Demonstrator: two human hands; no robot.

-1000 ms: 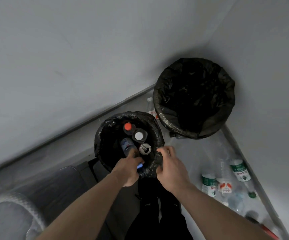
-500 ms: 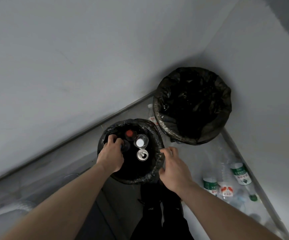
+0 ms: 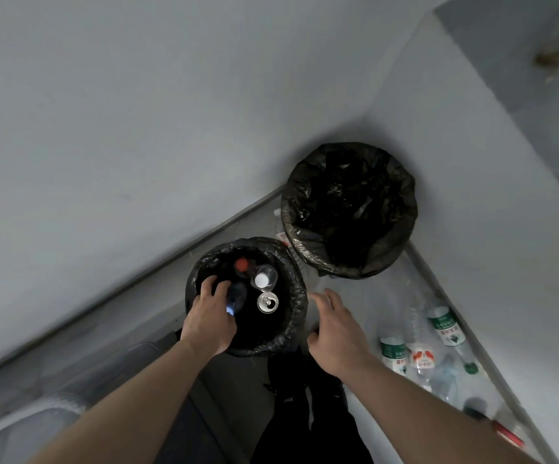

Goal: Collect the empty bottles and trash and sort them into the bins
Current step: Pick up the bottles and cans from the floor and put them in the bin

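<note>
The left hand (image 3: pixel 210 318) reaches down into the near, smaller bin (image 3: pixel 296 303), its grip curled round a dark bottle with a blue label (image 3: pixel 236 299) that stands among the other things inside. The right hand (image 3: pixel 335 324) hovers just right of that bin's rim, fingers (image 3: pixel 325 296) loosely spread, the grip empty and touching nothing that can be made out.

Inside the near bin, lined with a black bag, a red-capped bottle (image 3: pixel 242 264) sits at the far side, a clear bottle with a white cap (image 3: pixel 262 279) just right of it, and a silver drinks can (image 3: pixel 267 302) with its opened top facing up, nearer and right of the held bottle.

Farther and to the right stands a larger bin (image 3: pixel 402 202), also lined in black plastic, in the corner of the grey walls. A clear bottle (image 3: pixel 280 226) lies on the floor between the two bins, partly hidden. Along the right wall more plastic bottles lie on the floor: two with green labels (image 3: pixel 392 350) (image 3: pixel 445 328) and one with a red and white label (image 3: pixel 422 358) between them.
</note>
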